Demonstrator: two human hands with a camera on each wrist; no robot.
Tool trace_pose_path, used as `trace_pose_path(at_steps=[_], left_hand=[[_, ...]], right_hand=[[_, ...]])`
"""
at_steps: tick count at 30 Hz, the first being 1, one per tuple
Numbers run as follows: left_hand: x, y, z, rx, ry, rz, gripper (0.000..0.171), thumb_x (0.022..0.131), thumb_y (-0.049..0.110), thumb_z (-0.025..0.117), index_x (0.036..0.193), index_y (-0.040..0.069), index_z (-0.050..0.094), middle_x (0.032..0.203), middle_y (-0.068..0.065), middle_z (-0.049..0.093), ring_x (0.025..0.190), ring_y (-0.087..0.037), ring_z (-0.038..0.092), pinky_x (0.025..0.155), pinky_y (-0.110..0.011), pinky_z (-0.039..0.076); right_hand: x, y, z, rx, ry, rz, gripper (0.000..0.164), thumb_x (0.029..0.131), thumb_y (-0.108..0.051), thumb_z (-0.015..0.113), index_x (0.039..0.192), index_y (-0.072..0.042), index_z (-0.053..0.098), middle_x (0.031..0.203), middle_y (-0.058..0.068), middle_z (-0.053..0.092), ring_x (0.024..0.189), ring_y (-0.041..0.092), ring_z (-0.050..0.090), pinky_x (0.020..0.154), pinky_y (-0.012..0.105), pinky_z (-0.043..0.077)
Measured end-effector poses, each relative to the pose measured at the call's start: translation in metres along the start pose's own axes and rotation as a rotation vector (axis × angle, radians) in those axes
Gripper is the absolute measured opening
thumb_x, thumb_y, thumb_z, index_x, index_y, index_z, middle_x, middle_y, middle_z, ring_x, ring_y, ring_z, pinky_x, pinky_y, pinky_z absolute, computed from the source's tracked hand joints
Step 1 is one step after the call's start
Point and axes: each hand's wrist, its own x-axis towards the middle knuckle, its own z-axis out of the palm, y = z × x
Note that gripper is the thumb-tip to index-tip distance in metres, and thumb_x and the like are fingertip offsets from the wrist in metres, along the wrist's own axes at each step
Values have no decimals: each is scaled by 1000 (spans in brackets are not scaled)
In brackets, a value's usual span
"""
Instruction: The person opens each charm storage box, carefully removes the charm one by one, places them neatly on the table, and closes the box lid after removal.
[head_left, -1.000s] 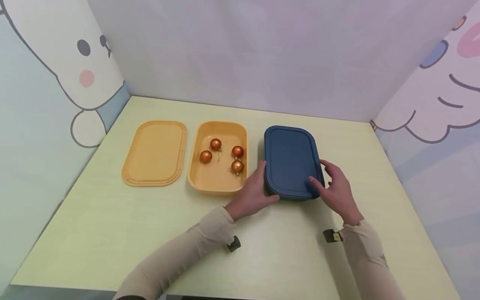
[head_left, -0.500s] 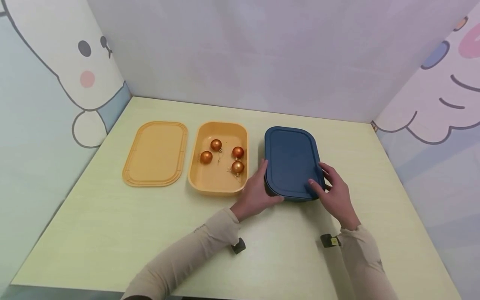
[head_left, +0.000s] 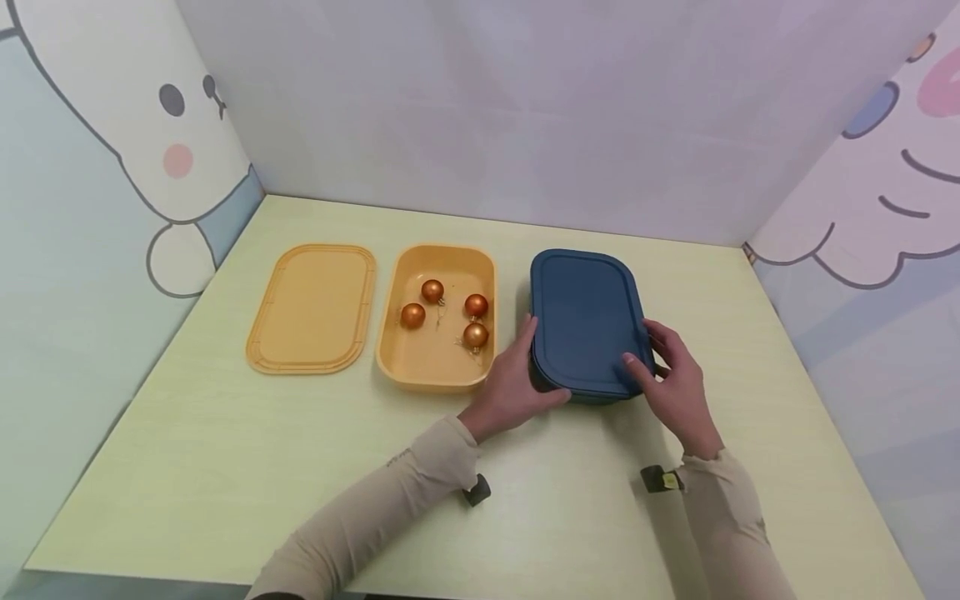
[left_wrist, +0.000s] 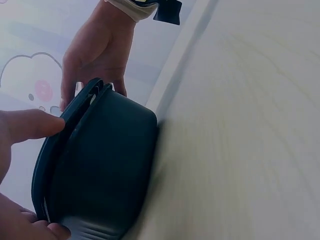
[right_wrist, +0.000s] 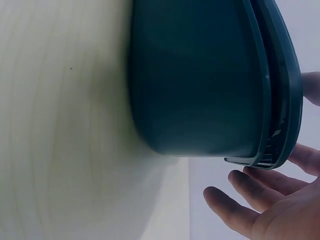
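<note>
A dark blue lid (head_left: pixel 588 321) sits over a dark blue box (left_wrist: pixel 105 160) at the right of the table. In both wrist views a narrow gap shows between the lid and the box rim. My left hand (head_left: pixel 510 392) holds the lid's near left corner, its thumb (left_wrist: pixel 37 125) on the front edge and fingertips at the side. At the near right corner my right hand (head_left: pixel 675 392) grips the lid, thumb on top and some fingers at the outer edge; other fingers (right_wrist: pixel 225 207) extend past it. What the blue box contains is hidden.
Left of the blue box stands an uncovered yellow box (head_left: pixel 431 358) with several orange ornament balls (head_left: pixel 476 336) in it. A yellow lid (head_left: pixel 313 308) lies flat farther left. Walls border the table (head_left: pixel 187 483) at the back and both sides.
The blue lid has shifted very slightly right and up at its right side, and my right hand with it. My left hand has moved slightly right along the near edge.
</note>
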Motion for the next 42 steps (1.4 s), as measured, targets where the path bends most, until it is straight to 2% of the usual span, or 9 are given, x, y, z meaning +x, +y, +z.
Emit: trace_pose_path(at_steps=[4,10,13,18,24,28,31,35,42], left_hand=[[0,4,-4,8,9,36,113,80,37,83,163,14,11,171,-4,13,155,-23,26,127,-43,32],[-2,14,-12,14,2,72,115,81,43,81,164,16,5,171,-3,14,155,-23,28,126,-44,34],[-3,20,-15,29,-14,84,116,83,46,79,163,17,0,170,-4,16,153,-24,32,124,-45,37],[-8,33,-24,39,1,134,120,82,46,80,163,18,-4,168,-9,24,147,-26,42,120,-46,43],[-12,42,-32,46,77,268,117,83,39,81,163,11,1,170,-6,16,152,-23,33,124,-45,37],[-12,43,-36,90,125,359,111,86,35,79,163,9,3,170,-5,20,154,-20,29,126,-44,33],[-10,44,-38,97,165,438,108,86,31,79,162,9,6,167,-4,28,153,-19,32,122,-38,40],[-10,44,-39,41,187,502,103,86,25,78,162,8,9,165,-3,33,142,-21,50,92,-27,58],[-11,47,-42,-198,123,459,94,89,14,74,162,16,15,165,3,32,150,-15,37,118,-36,44]], right_hand=[[-2,-3,-4,16,14,5,65,99,-24,65,155,-9,36,158,22,40,143,45,42,108,67,45],[-5,-8,-11,65,61,17,61,101,-26,61,155,-14,35,158,14,43,145,35,44,97,12,48],[-8,-12,-14,159,100,-2,56,104,-22,56,155,-13,35,157,14,44,143,23,47,94,0,43],[-15,-19,-17,451,160,-83,49,106,-15,46,153,-9,34,151,13,50,130,4,52,98,4,46],[-18,-26,-17,930,166,-299,50,106,-20,50,149,-7,31,134,8,65,121,15,64,99,22,54],[-17,-29,-16,1122,176,-369,57,101,-27,61,146,-4,34,133,13,66,127,25,62,100,31,55],[-19,-30,-18,1173,200,-398,61,99,-29,63,146,-1,36,140,18,61,128,31,60,103,35,54],[-21,-33,-22,1172,193,-443,59,99,-23,61,147,3,38,148,20,50,124,34,63,104,38,55],[-22,-34,-23,945,211,-439,47,97,6,50,144,6,45,155,15,36,120,27,57,97,28,55]])
